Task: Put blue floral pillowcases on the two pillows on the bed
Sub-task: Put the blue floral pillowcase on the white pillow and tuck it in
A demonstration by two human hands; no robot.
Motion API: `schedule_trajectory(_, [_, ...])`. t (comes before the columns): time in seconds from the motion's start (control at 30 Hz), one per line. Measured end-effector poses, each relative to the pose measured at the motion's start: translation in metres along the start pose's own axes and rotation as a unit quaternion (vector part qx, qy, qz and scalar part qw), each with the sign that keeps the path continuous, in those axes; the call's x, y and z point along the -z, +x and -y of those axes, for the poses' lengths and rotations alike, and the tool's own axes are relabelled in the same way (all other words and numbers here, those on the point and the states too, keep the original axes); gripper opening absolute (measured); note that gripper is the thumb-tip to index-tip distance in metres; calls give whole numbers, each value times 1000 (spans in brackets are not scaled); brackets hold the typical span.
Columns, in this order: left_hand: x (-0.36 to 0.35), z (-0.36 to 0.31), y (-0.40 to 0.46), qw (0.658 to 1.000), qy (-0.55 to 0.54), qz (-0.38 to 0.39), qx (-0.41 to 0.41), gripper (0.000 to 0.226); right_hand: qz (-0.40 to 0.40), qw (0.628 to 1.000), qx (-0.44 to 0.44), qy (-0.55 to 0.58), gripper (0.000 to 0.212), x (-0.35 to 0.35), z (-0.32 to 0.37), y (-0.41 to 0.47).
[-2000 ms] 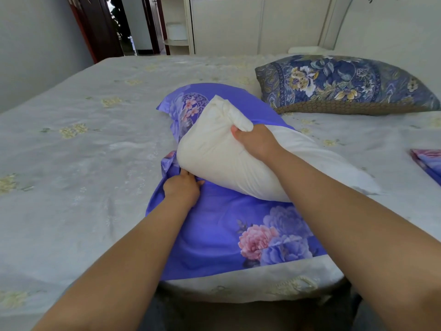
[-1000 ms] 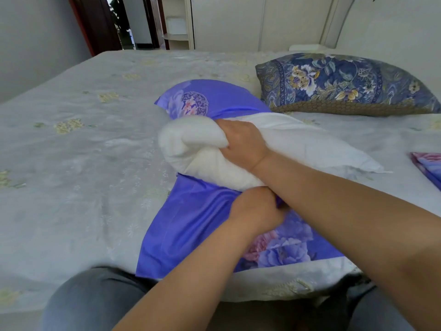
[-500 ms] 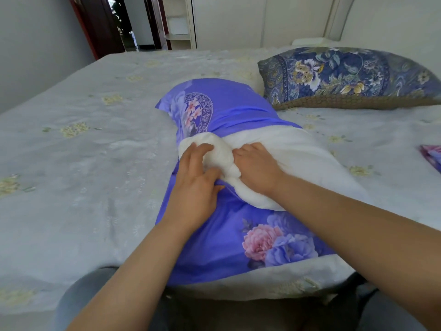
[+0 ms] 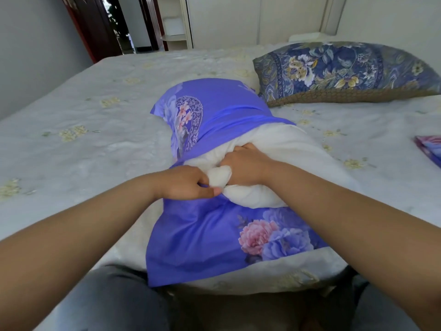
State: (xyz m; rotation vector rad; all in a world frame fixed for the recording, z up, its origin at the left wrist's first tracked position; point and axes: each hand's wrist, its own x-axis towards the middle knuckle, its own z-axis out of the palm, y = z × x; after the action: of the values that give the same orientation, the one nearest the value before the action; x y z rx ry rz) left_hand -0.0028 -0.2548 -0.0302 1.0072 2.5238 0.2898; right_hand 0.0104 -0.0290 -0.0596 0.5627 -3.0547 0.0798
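A white pillow [image 4: 303, 161] lies on the bed, its far end inside a blue floral pillowcase [image 4: 222, 111]. The near flap of the pillowcase [image 4: 202, 237] lies flat under the pillow, toward me. My right hand [image 4: 245, 167] grips the bunched near corner of the white pillow. My left hand [image 4: 186, 183] pinches the pillowcase edge right beside that corner. A second pillow [image 4: 346, 70] in a dark blue floral cover lies at the back right.
A folded blue floral cloth [image 4: 429, 149] lies at the right edge of the pale embroidered bedspread [image 4: 71, 130]. The bed's front edge is near my legs [image 4: 114, 299]. A doorway [image 4: 114, 25] and cupboards stand behind the bed.
The pillowcase now covers more of the pillow's far end. My left hand went from lying over the pillow corner to pinching the case edge; my right hand stayed on the corner.
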Motion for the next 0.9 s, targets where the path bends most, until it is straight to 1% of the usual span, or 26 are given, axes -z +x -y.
schedule_trajectory(0.07, [9, -4, -1, 995, -39, 88, 31, 72, 3, 1000, 0, 6, 35, 3, 9, 1])
schedule_trajectory(0.1, [13, -6, -1, 993, -36, 109, 30, 71, -11, 1000, 0, 20, 38, 3, 9, 1])
schedule_trajectory(0.13, [17, -7, -2, 994, -5, 103, 22, 68, -32, 999, -1, 39, 43, 2, 8, 0])
schedule_trajectory(0.17, [18, -7, -3, 996, 54, 72, 10, 61, -57, 996, -5, 63, 50, 1, 3, -2])
schedule_trajectory(0.2, [18, -6, -3, 991, 130, 16, -7, 50, -79, 994, -9, 79, 57, 0, -2, -4])
schedule_trajectory(0.23, [14, -4, -5, 975, 206, -65, -40, 40, -93, 992, -12, 82, 59, -1, -7, -5])
schedule_trajectory(0.27, [9, -1, -6, 947, 272, -146, -83, 36, -100, 992, -11, 74, 56, -1, -10, -6])
schedule_trajectory(0.3, [4, 1, -6, 921, 313, -200, -116, 37, -100, 993, -10, 59, 49, -1, -11, -6])
schedule_trajectory(0.33, [-1, 5, -5, 912, 311, -227, -139, 36, -95, 995, -9, 41, 42, 1, -8, -6])
schedule_trajectory(0.37, [-4, 6, -5, 922, 275, -228, -152, 34, -88, 996, -8, 23, 35, 2, -4, -4])
schedule_trajectory(0.4, [-4, 4, -6, 940, 221, -209, -156, 28, -81, 997, -9, 9, 31, 2, 0, -4])
schedule_trajectory(0.47, [0, 0, -6, 970, 126, -161, -133, 16, -92, 996, -18, 2, 29, -3, 8, -3])
schedule_trajectory(0.53, [8, -5, 0, 985, 102, -109, -88, 28, -127, 992, -15, 7, 43, -7, 17, -9])
schedule_trajectory(0.6, [18, -14, 7, 994, 99, -33, -44, 40, -205, 979, 12, -10, 55, -12, 32, -24])
schedule_trajectory(0.67, [25, -22, 12, 996, 76, 43, -6, 48, -312, 949, 37, -35, 57, -21, 45, -43])
schedule_trajectory(0.7, [27, -25, 13, 996, 51, 68, 8, 53, -355, 933, 30, -41, 55, -27, 48, -53])
schedule_trajectory(0.73, [28, -26, 13, 997, 20, 77, 21, 58, -395, 918, 9, -46, 52, -32, 50, -64])
schedule_trajectory(0.8, [29, -22, 13, 997, -51, 50, 39, 67, -450, 890, -43, -51, 48, -40, 47, -85])
schedule_trajectory(0.83, [28, -22, 13, 996, -68, 30, 43, 70, -466, 880, -70, -53, 49, -43, 43, -99])
schedule_trajectory(0.9, [24, -19, 12, 997, -58, -14, 41, 80, -475, 869, -136, -33, 55, -47, 32, -125])
